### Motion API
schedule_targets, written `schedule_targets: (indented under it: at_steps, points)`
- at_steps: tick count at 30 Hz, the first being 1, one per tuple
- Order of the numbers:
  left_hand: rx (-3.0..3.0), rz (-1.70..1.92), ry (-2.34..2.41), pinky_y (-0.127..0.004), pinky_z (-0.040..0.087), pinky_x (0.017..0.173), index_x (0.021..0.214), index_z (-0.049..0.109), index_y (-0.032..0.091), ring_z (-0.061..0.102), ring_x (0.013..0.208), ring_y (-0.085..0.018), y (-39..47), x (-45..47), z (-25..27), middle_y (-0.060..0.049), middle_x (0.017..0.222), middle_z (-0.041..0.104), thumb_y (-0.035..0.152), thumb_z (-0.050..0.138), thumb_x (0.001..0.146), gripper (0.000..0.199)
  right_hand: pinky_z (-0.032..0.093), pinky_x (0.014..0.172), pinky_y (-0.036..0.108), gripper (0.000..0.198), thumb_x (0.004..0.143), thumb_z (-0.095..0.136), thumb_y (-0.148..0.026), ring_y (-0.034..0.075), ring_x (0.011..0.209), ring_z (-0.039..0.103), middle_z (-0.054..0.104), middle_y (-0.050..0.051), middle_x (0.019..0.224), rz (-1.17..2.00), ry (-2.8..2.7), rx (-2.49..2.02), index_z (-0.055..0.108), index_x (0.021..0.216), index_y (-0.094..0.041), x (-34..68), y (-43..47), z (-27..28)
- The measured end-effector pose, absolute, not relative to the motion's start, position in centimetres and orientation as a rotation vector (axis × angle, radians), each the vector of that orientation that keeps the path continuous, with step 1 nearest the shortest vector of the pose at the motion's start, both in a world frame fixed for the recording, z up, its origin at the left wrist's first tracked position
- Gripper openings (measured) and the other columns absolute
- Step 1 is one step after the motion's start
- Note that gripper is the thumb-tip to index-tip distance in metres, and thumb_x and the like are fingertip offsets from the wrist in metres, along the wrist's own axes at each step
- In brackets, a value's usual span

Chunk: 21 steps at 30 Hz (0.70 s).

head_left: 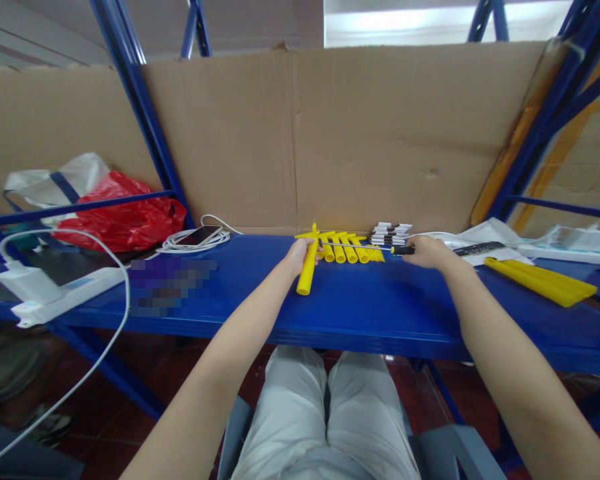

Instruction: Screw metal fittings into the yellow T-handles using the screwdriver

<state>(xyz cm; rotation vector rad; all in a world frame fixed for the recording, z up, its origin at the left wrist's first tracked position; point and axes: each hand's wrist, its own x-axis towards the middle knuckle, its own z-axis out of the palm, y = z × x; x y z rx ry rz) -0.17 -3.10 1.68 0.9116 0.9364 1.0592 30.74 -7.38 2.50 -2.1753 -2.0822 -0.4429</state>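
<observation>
My left hand (297,256) is closed around a yellow plastic part (307,273) with a tube-like handle and a cross-shaped top. The handle points down toward me over the blue table. In my right hand (427,253) is a screwdriver (403,251) with a black and yellow handle. Its long thin shaft reaches left, with the tip at or close to the top of the yellow part; whether they touch is too small to tell. Several similar yellow parts (351,252) lie in a row just behind the shaft. Small white and black packets (390,233) are stacked behind them.
Long yellow plastic pieces (540,280) lie at the right on the blue table (370,307). At left are a white power strip (70,293), a coiled white cable (195,241) and a red plastic bag (125,213). A cardboard panel (380,133) stands along the back between blue posts.
</observation>
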Motion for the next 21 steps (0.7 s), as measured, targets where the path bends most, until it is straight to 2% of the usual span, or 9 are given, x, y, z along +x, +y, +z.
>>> schedule_targets:
  at_steps: [9, 16, 21]
  points:
    - [0.884, 1.116, 0.923, -0.022, 0.034, 0.029, 0.115, 0.054, 0.009, 0.042, 0.03, -0.012, -3.29, -0.15, 1.77, -0.003, 0.061, 0.061, 0.014, 0.035, 0.092, 0.03, 0.045, 0.069, 0.033, 0.035, 0.075, 0.063, -0.036, 0.029, 0.087, 0.068, 0.074, 0.014, 0.093, -0.387, -2.089, -2.138, 0.064, 0.106, -0.019, 30.84, -7.15, 2.09]
    - [0.935, 1.107, 0.97, -0.021, 0.034, 0.03, 0.112, 0.055, 0.01, 0.042, 0.029, -0.012, -3.25, -0.16, 1.72, -0.001, 0.056, 0.058, 0.014, 0.035, 0.094, 0.027, 0.046, 0.074, 0.034, 0.027, 0.08, 0.055, -0.033, 0.029, 0.092, 0.068, 0.075, 0.015, 0.101, -0.291, -2.123, -2.154, 0.068, 0.098, -0.018, 30.18, -7.81, 2.73]
    - [0.953, 1.096, 0.983, -0.021, 0.034, 0.031, 0.11, 0.055, 0.009, 0.042, 0.03, -0.012, -3.35, -0.05, 1.73, -0.001, 0.053, 0.056, 0.014, 0.035, 0.093, 0.026, 0.044, 0.069, 0.033, 0.022, 0.076, 0.059, -0.033, 0.029, 0.09, 0.068, 0.074, 0.013, 0.096, -0.41, -2.091, -2.182, 0.066, 0.093, -0.02, 30.08, -7.84, 2.7]
